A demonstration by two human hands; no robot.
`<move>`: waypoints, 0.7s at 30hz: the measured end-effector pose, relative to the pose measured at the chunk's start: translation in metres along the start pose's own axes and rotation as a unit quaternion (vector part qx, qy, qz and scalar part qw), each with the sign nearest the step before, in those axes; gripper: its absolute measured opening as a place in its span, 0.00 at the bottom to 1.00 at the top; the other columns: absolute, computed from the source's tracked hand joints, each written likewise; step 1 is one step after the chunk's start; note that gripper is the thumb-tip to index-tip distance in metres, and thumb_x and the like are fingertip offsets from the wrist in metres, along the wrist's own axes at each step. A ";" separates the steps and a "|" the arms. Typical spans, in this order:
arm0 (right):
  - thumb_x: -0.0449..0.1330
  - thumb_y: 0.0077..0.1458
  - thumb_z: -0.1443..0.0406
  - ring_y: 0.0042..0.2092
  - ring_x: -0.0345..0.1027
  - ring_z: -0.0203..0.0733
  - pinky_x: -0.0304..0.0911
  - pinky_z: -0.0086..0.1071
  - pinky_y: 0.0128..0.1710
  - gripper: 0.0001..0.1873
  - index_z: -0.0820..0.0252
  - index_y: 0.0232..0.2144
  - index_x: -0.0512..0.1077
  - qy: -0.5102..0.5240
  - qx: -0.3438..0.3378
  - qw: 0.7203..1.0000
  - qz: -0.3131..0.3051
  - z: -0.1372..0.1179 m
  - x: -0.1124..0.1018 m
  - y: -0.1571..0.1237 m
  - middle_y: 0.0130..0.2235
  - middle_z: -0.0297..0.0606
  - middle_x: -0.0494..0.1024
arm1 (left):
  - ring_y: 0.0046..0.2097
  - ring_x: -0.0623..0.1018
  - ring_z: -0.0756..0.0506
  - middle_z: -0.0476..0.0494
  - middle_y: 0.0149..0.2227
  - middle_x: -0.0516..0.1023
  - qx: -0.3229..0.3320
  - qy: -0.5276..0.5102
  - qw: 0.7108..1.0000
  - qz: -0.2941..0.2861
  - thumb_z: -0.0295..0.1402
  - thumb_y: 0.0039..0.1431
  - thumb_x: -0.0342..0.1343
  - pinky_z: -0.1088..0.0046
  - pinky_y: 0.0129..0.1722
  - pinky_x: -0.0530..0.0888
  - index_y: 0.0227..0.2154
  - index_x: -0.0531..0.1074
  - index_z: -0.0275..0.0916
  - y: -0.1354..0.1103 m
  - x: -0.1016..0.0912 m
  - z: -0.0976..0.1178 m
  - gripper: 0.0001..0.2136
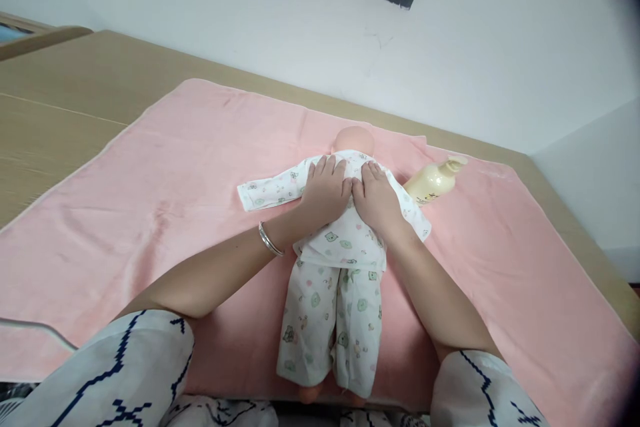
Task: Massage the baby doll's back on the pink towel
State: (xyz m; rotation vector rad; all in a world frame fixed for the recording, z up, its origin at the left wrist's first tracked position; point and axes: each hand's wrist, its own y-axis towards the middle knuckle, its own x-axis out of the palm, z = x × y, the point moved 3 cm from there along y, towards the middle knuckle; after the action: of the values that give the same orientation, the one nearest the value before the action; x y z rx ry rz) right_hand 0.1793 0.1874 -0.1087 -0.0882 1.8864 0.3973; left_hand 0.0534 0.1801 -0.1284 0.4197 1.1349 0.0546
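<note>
A baby doll point(334, 267) in white printed pyjamas lies on a pink towel point(165, 200), its bare head point(354, 140) pointing away from me. My left hand point(326, 188) rests flat on the doll's upper torso, fingers stretched towards the head. A silver bangle sits on that wrist. My right hand point(377, 197) lies flat beside it on the same torso, thumbs nearly touching. Both hands press on the pyjama top and hold nothing.
A cream pump bottle point(434, 181) lies on its side on the towel just right of the doll. The towel covers a light wooden table point(55, 113) against a white wall. My patterned sleeves fill the bottom corners.
</note>
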 end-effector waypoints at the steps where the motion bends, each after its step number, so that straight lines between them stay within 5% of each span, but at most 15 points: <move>1: 0.42 0.67 0.61 0.71 0.52 0.61 0.50 0.55 0.70 0.30 0.78 0.62 0.63 0.001 -0.001 1.000 -0.004 -0.001 0.001 -0.001 0.67 0.62 0.63 | 0.70 0.61 0.29 0.27 0.67 0.64 -0.001 0.000 1.000 -0.002 0.34 0.72 0.39 0.43 0.68 0.58 0.63 0.62 0.28 0.001 0.000 0.000 0.23; 15: 0.44 0.68 0.61 0.70 0.55 0.60 0.55 0.54 0.68 0.27 0.74 0.60 0.65 0.011 -0.016 0.999 -0.040 0.004 -0.011 0.001 0.66 0.61 0.65 | 0.68 0.65 0.33 0.29 0.65 0.68 0.054 0.034 0.998 0.000 0.32 0.71 0.40 0.50 0.66 0.66 0.63 0.65 0.30 -0.012 -0.011 0.013 0.22; 21: 0.42 0.67 0.68 0.69 0.57 0.61 0.55 0.54 0.68 0.28 0.80 0.63 0.62 -0.062 -0.020 0.998 0.013 -0.033 -0.004 -0.029 0.63 0.64 0.68 | 0.60 0.72 0.33 0.28 0.54 0.76 0.158 0.081 0.983 -0.049 0.25 0.69 0.39 0.49 0.62 0.68 0.42 0.77 0.29 0.012 -0.010 -0.012 0.19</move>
State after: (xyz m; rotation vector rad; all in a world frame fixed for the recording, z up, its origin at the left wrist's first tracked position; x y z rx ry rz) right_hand 0.1582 0.1490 -0.1019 -0.0643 1.7595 0.4485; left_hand 0.0408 0.1923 -0.1196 0.6491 1.3290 -0.1831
